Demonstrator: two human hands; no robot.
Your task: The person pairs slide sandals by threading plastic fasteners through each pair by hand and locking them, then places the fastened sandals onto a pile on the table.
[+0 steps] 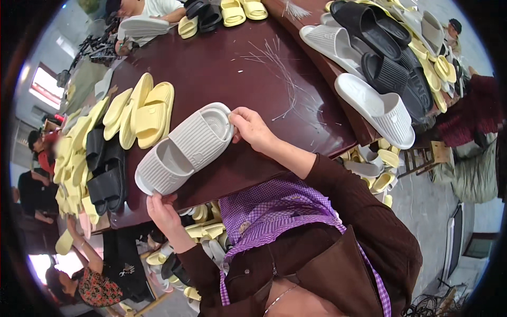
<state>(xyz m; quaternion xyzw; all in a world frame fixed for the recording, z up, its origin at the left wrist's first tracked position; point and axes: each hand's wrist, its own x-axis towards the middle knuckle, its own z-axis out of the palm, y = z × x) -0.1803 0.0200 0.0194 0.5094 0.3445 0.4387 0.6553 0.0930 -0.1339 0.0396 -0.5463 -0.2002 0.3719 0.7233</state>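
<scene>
Between my two hands is a pair of light grey ribbed slide sandals [203,138], laid together sole to toe in opposite directions. They are held aslant above the dark red table, near its front edge. My right hand [254,128] pinches the upper right end between thumb and fingers. At the lower left end, the fingers of my left hand [165,214] are closed on the toe of the nearer slide. Part of the left fingers is hidden under the sole. Left of the pair, several yellow slides [150,124] stand on the table.
Black slides [107,190] and a yellow heap [71,158] line the left edge. White, black and yellow slides [377,105] are piled at the right. Thin loose ties [285,79] lie on the dark red table [211,58]. A person [153,10] sits across it.
</scene>
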